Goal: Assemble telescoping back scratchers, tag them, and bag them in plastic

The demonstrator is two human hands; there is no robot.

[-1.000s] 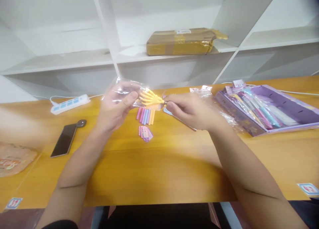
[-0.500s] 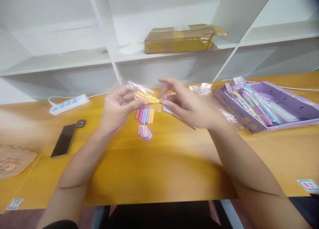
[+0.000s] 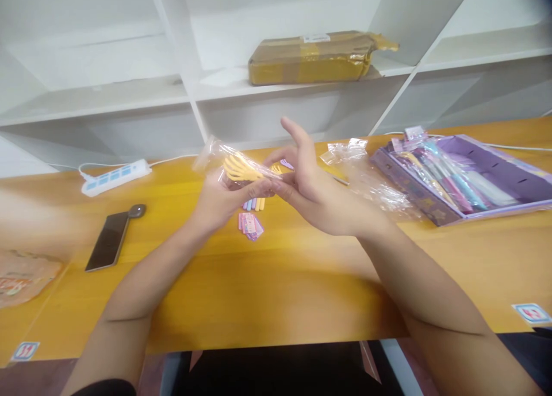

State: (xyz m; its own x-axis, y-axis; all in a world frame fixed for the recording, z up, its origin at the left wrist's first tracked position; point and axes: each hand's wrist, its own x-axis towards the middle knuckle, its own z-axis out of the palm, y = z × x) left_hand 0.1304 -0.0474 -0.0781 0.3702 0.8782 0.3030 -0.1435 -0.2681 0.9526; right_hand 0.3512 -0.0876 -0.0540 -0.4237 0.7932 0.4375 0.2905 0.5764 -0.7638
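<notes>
Left edge: an orange-pink bag (image 3: pixel 28 278) lies flat on the wooden table (image 3: pixel 276 304); a numbered sticker (image 3: pixel 26 351) marks the table's corner below it, at lower left.
Phone and fob: a dark phone (image 3: pixel 107 241), slanted, with a small dark rounded object (image 3: pixel 137 211) at its upper end, left of centre.
Power strip: a white power strip (image 3: pixel 116 177) with blue sockets, above the phone, its cord running right.
Left hand: the left hand (image 3: pixel 221 202), near the centre, pinches the yellow hand-shaped piece (image 3: pixel 240 169), thumb on the near side, fingers largely hidden behind.
Clear bag: transparent film (image 3: pixel 207 153) overlaps the piece and projects to its upper left.
Yellow piece: above the left thumb, its splayed prongs pointing to the left of the frame, its narrow end tapering right to where the two thumbs meet.
Below the grip: coloured sticks (image 3: pixel 255 204), partly covered by the left hand, and under them a small stack of pink and purple cards (image 3: pixel 249 226).
Right hand: the right hand (image 3: pixel 317 195), right of centre, has its index finger raised and its thumb tip at the narrow end; whether it pinches anything cannot be told.
Upper centre: a taped brown parcel (image 3: pixel 310 60) on a white shelf.
Right side: crumpled clear wrappers (image 3: pixel 371 180), then a purple box (image 3: pixel 526 180) containing packaged coloured items (image 3: pixel 451 175).
</notes>
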